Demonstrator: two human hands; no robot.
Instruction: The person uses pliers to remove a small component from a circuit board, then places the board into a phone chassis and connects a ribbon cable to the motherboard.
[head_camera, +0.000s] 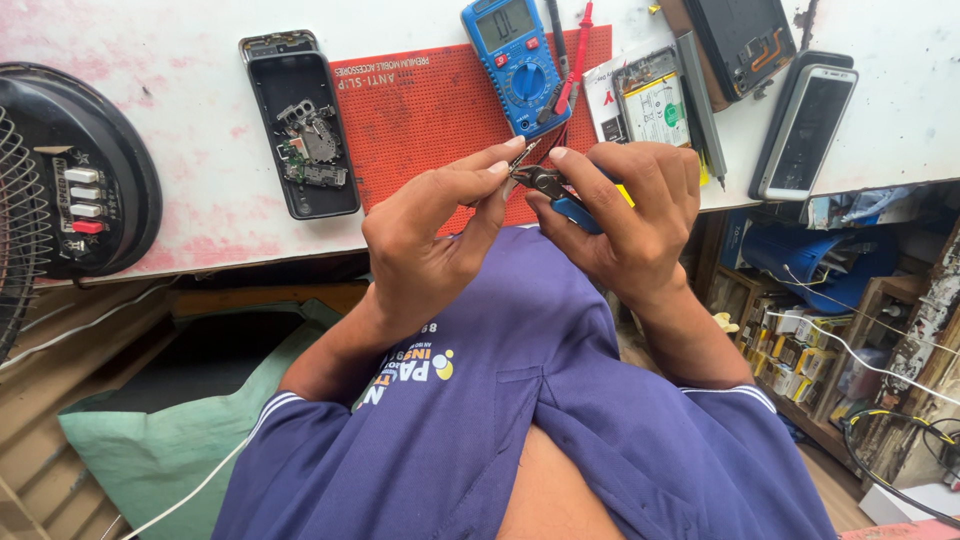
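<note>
Your right hand (635, 215) grips a small pair of cutting pliers with blue-and-yellow handles (558, 190), fingers wrapped shut around the handles, the dark metal jaws pointing toward your left hand. Your left hand (430, 245) has its thumb and forefinger pinched on a thin wire end (527, 152) right at the plier jaws; what exactly sits between the fingertips is too small to tell. Both hands are held above the near edge of the white, pink-stained tabletop (180, 110), close to your chest, nearly touching each other.

Under and behind the hands lies a red rectangular anti-slip mat (420, 110). On its far edge rests a blue handheld multimeter with a grey display and round dial (515, 62), with a red probe lead (580, 45) and a black one just beside it.

Left of the mat lies an opened black phone shell with bare circuit parts inside (305, 125). Right of the mat is another opened phone showing its battery and board (650, 100), then a dark tablet-like back cover (745, 40) and a phone with a silver frame and dark screen (805, 130) near the tabletop's right edge.

At far left sits a black fan base with white and red push buttons (85, 170). Below right, wooden shelves (790, 350) hold small boxes and loose cables.
</note>
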